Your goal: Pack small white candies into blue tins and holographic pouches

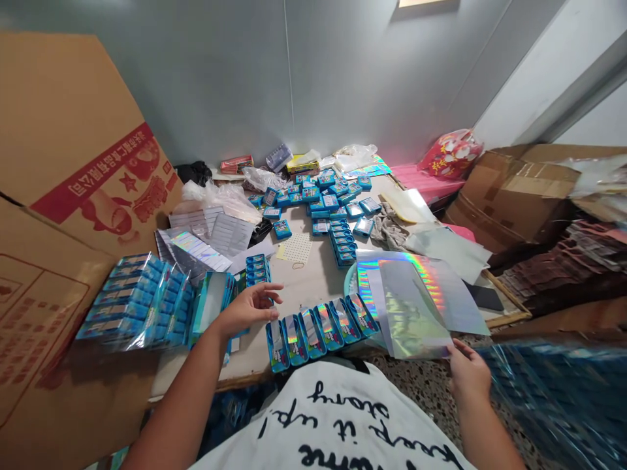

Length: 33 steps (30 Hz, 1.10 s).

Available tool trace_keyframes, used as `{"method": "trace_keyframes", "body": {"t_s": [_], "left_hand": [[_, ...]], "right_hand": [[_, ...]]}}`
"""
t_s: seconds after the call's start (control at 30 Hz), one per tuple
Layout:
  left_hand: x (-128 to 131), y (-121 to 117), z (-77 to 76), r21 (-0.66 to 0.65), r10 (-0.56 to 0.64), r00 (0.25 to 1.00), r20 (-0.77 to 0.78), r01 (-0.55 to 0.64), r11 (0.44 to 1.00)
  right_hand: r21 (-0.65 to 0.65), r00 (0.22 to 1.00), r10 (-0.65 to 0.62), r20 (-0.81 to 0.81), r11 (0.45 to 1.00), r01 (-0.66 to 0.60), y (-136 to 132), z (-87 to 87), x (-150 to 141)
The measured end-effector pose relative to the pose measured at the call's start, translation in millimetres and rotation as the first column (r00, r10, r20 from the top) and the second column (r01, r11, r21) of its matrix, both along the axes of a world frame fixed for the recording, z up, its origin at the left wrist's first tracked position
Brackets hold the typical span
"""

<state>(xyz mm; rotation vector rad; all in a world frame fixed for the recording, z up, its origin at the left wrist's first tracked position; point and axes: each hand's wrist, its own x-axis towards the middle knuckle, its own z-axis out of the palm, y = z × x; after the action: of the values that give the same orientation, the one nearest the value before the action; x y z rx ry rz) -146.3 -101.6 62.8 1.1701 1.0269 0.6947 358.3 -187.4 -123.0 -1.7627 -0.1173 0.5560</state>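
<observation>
My left hand (249, 305) hovers palm up with fingers spread, holding nothing, just above and left of a row of several small blue boxes (321, 328) lined up at the table's near edge. A short stack of the same blue boxes (257, 269) stands right behind the hand. My right hand (467, 371) pinches the lower corner of a holographic rainbow sheet (414, 297), which lies over the table's right side.
Many more blue boxes (333, 202) lie scattered at the table's (308, 281) far end among plastic bags and papers. Wrapped packs of blue boxes (137, 300) sit at left by a large cardboard carton (63, 196). Cartons and stacked goods (519, 196) crowd the right.
</observation>
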Motion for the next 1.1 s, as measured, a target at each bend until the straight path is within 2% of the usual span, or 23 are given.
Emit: {"method": "trace_keyframes", "body": {"t_s": [0.23,0.37,0.47,0.57,0.63,0.7,0.8,0.87,0.97,1.1], "left_hand": [[8,-13,-32.2,-0.219,0.145,0.965,0.219,-0.097,0.971],[12,-20,-40.9,-0.257,0.166,0.951,0.262,-0.097,0.961],[11,-23,-46.2,-0.214,0.161,0.97,0.182,-0.121,0.969],[9,-22,-48.5,-0.123,0.22,0.974,0.054,-0.212,0.969],[10,-21,-42.6,-0.085,0.255,0.966,0.041,-0.251,0.964],[14,-20,-28.2,-0.003,0.244,0.97,-0.017,-0.244,0.97],[29,-22,2.7,0.182,0.157,0.969,-0.193,-0.122,0.976],[41,-25,20.2,0.258,0.092,0.951,-0.294,-0.013,0.966],[54,-28,30.5,0.254,0.002,0.921,-0.389,0.106,0.961],[56,-25,25.6,0.117,-0.081,0.902,-0.425,0.144,0.983]], "right_hand": [[0.041,0.999,0.012,-0.045,0.999,-0.01,0,-2.2,-1],[0.036,0.999,0.03,-0.018,0.999,-0.029,1,-2.5,-1],[0.022,0.998,0.055,0.011,0.998,-0.055,3,-0.3,-1],[0.019,0.995,0.09,0.03,0.996,-0.091,5,2.7,0],[0.02,0.993,0.112,0.025,0.993,-0.113,8,3.9,2],[0.015,0.993,0.121,-0.004,0.993,-0.121,11,4.2,4],[0.007,0.992,0.12,-0.042,0.993,-0.12,15,3.6,7],[0.008,0.992,0.124,-0.038,0.992,-0.123,17,3.6,7],[0.017,0.991,0.13,-0.032,0.991,-0.129,16,5.0,5],[0.013,0.988,0.149,-0.034,0.989,-0.149,13,9.0,0]]}}
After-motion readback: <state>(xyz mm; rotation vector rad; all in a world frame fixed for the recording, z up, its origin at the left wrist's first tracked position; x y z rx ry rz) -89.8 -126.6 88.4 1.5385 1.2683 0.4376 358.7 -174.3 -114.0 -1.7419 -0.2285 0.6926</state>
